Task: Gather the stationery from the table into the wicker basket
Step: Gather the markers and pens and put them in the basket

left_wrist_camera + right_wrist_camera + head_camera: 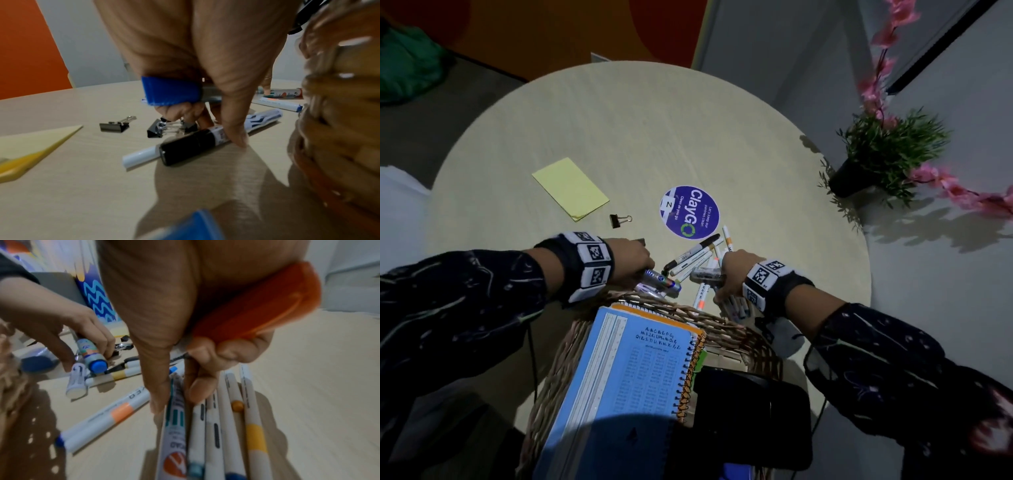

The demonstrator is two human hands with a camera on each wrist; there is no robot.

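The wicker basket (726, 330) stands at the table's near edge with a blue spiral notebook (626, 370) in it. Just beyond its rim my left hand (643, 263) grips a blue-capped marker (170, 91). Its fingertips reach down to a pair of black binder clips (164, 128), and the thumb touches a black-capped marker (185, 149). My right hand (726, 277) clutches an orange-capped marker (257, 305) in the palm and pinches a bundle of white pens (216, 426). Loose markers (698, 253) lie between the hands.
A yellow sticky-note pad (570, 188) and a single binder clip (619, 220) lie on the round table (619, 130) to the left, near a round blue sticker (690, 212). A potted plant (887, 150) with pink flowers stands off the table's right edge. A black object (750, 411) fills the basket's right side.
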